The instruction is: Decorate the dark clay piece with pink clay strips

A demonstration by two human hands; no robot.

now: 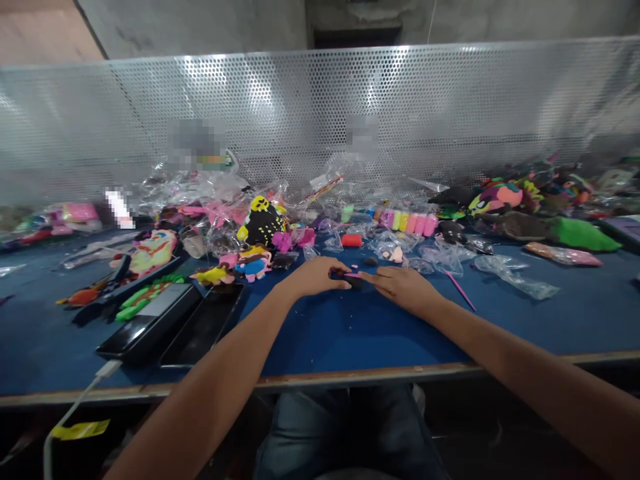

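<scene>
Here, the black clay lump [355,283] is between the two hands, on or just over the blue bench [320,340]; I can't tell which. The left hand [320,275] has its grip closed on it, with the thumb on the near side. The right hand [404,288] reaches its fingers to the other side, by a thin pink strip [353,275] on top; I can't tell if its grip pinches anything or only touches. The lump looks like play clay, so I think it is light and squishy, and a hard squeeze would leave dents. It may be a bit sticky, not slippery. The pink strip could bend or tear easily if it is clay too. The best place to hold the lump seems to be low on its sides, with gentle fingertips. A red block [352,240] lies past the hands.
</scene>
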